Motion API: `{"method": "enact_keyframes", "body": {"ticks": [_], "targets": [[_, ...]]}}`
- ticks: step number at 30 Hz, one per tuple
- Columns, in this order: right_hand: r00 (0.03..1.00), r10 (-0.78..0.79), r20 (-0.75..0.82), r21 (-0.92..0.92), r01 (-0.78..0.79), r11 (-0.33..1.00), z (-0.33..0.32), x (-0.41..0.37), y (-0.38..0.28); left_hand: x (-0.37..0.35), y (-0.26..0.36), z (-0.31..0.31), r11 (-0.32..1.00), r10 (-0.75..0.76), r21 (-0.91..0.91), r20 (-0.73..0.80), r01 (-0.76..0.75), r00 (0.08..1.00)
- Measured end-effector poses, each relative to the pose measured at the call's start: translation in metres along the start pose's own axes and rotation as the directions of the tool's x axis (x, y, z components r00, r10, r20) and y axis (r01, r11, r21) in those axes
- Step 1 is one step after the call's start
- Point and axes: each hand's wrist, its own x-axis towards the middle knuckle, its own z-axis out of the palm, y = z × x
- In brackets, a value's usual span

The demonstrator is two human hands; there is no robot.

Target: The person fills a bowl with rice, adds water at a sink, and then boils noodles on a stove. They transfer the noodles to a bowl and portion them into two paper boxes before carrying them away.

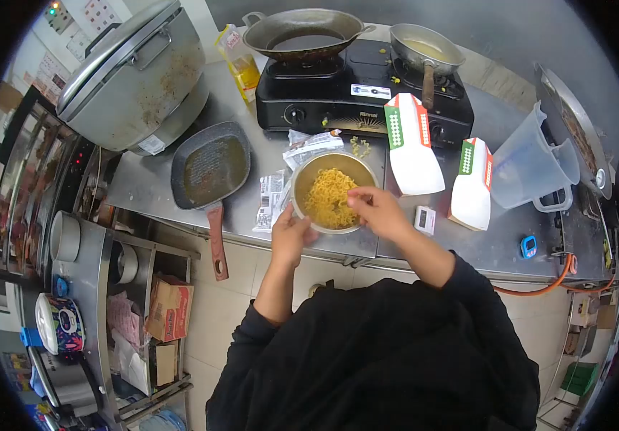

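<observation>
Your right hand (383, 214) comes in over the near right side of a metal bowl (366, 174), its thumb and forefinger drawn close together at the yellow, crinkly noodles (329, 188). I cannot tell whether those two fingertips press shut or pinch any strands. The noodles lie just under and to the left of them, heaped in the bowl.

Your left hand (292, 235) touches the bowl's near left side, directly across from your right hand; I cannot tell whether its fingers close around the rim.

Just left of the bowl, beyond your left hand, lies a silver packet (272, 194), and another printed packet (313, 146) lies past the bowl's far rim. Further left of your left hand is a square grill pan (244, 147), its handle pointing toward your side. A small white device (424, 220) sits just right of your right hand, with a tall paper carton (416, 161) beyond it and a second carton (470, 194) to its right. Past the bowl, well ahead of both hands, a black stove (338, 115) carries a wok (302, 16) and a smaller pan (403, 36).
</observation>
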Motion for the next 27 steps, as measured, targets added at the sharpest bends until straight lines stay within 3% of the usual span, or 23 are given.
{"method": "enact_keyframes", "body": {"ticks": [3,7,10,12,14,17,20,23,27], "targets": [[0.926,-0.312,-0.214,-0.272,0.250,0.929,0.003,0.004,-0.014,0.000,0.002,0.000,1.000,-0.007,-0.018,0.002,0.007,1.000],[0.872,-0.458,-0.171,-0.577,0.288,0.765,-0.026,-0.022,-0.050,0.006,0.005,-0.005,1.000,0.011,-0.006,0.117,-0.011,0.993],[0.844,-0.489,-0.219,-0.653,0.246,0.717,-0.025,-0.016,-0.017,0.009,0.013,-0.004,1.000,0.007,0.011,0.181,-0.010,0.983],[0.879,-0.265,-0.397,-0.360,0.116,0.926,-0.014,-0.012,0.011,0.012,0.023,-0.003,0.998,-0.003,0.058,0.199,-0.009,0.980],[0.890,0.011,-0.456,0.034,0.005,0.999,-0.001,-0.020,0.014,0.017,0.023,-0.002,0.997,-0.017,0.075,0.227,0.000,0.974],[0.887,0.277,-0.368,0.528,-0.046,0.848,0.014,-0.023,0.015,0.027,0.020,-0.002,0.995,-0.047,0.097,0.284,0.021,0.958],[0.859,0.385,-0.338,0.735,-0.015,0.678,0.015,-0.018,0.017,0.029,0.021,0.001,0.991,-0.078,0.127,0.308,0.040,0.948],[0.832,0.444,-0.332,0.794,-0.008,0.608,0.004,-0.019,0.023,0.028,0.020,0.002,0.995,-0.068,0.093,0.292,0.042,0.954],[0.863,0.368,-0.347,0.821,0.090,0.563,-0.012,-0.024,0.038,0.027,0.026,0.003,0.996,-0.090,0.038,0.268,0.083,0.959]]}}
